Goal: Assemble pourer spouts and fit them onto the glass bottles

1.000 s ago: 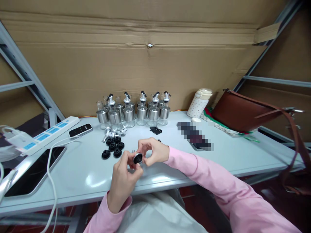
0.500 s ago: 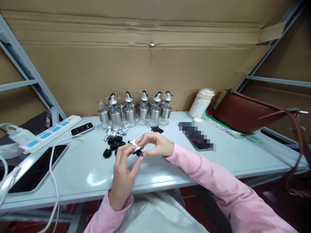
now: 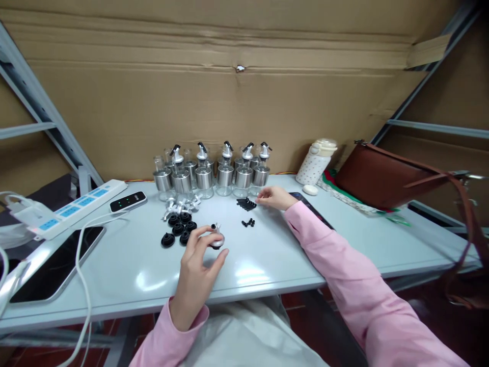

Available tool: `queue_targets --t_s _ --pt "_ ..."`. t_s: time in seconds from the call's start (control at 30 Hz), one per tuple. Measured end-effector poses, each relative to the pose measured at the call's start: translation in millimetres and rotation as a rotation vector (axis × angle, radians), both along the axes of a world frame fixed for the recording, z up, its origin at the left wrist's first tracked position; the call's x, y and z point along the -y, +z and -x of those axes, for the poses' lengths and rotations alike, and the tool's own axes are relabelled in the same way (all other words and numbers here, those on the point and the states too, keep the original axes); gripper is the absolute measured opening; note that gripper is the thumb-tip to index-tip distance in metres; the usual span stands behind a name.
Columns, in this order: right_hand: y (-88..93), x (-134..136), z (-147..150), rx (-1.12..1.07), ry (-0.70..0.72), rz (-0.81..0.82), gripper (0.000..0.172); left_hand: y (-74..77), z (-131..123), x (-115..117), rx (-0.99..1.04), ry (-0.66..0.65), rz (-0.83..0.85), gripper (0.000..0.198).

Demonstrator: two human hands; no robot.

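Note:
My left hand (image 3: 196,262) holds a bottle pourer (image 3: 217,239) low over the table near the front, its fingers curled on the silvery top and the thumb a little lower. The pourer has a pale spout and a black underside. My right hand (image 3: 275,198) is stretched out to a small pile of black levers (image 3: 246,204). Its fingertips are closed at the pile's right end; what they pinch, if anything, is too small to make out. Left of the pourer lie several black stoppers (image 3: 178,229) and silvery spout pieces (image 3: 182,206).
Several glass bottles with metal bands (image 3: 225,176) stand along the back, some with pourers fitted. Small black bits (image 3: 248,223) lie mid-table. At left are a power strip (image 3: 82,206) and a phone (image 3: 57,265); at right, a tumbler (image 3: 316,162) and a brown bag (image 3: 385,176).
My right hand has left the pourer and moved right and back to the black levers. My left hand keeps the pourer, which is now more upright.

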State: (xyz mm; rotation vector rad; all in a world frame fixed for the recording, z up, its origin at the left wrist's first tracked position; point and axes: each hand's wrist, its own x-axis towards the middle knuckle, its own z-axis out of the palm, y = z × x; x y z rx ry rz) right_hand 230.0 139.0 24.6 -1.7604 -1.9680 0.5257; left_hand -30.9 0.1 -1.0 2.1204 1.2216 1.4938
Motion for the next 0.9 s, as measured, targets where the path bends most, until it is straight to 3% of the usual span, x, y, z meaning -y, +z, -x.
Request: queue_targets --t_s 0.1,0.17,0.4,0.47,0.67,0.9 --pt "-13.9 -1 8 -0.013 -0.03 0.037 0.015 0.2 1 0 0.005 0.016 -0.037 0.007" --pt "-17.6 -1 11 -0.017 -0.048 0.029 0.012 -1.0 0 0 0.049 0.015 -0.006 0.014" --pt "-1.7 4 3 -0.126 -0.02 -0.009 0.01 -6.5 -2 2 0.112 0.034 0.077 0.035" --pt "5.2 10 9 -0.242 0.061 0.008 0.011 -7.3 -2 2 0.107 0.02 0.1 0.038" --pt "12.0 39 57 -0.862 0.452 0.174 0.024 -7.9 -2 3 0.054 -0.088 0.159 0.045" --pt "2.5 59 85 -1.033 0.545 0.254 0.023 -10.6 0 2 0.025 -0.163 0.198 0.048"
